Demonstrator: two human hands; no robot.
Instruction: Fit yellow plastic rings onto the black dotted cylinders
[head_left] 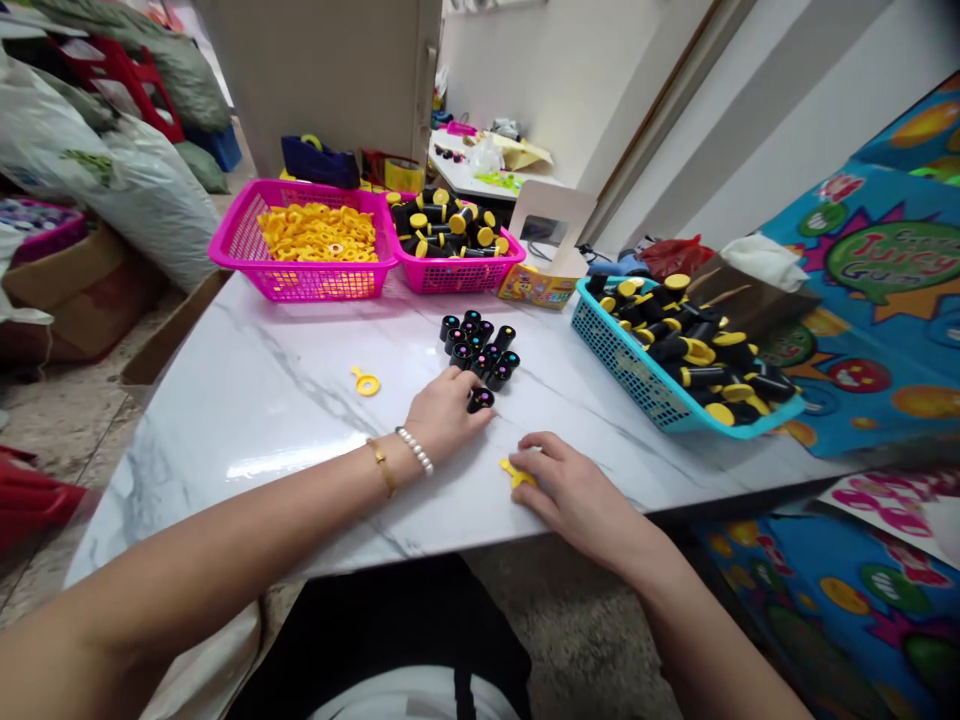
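Note:
My left hand rests on the white marble table, fingers curled around a small black tube at the near edge of a cluster of several upright black tubes. My right hand lies palm down near the table's front edge, its fingers closed on a small yellow cap piece. A loose yellow ring cap lies on the table left of my left hand.
At the back stand a pink basket of yellow caps and a pink basket of black-and-yellow tubes. A blue basket of capped tubes sits at right. A small printed box stands between them. Bags and cartons fill the floor at left.

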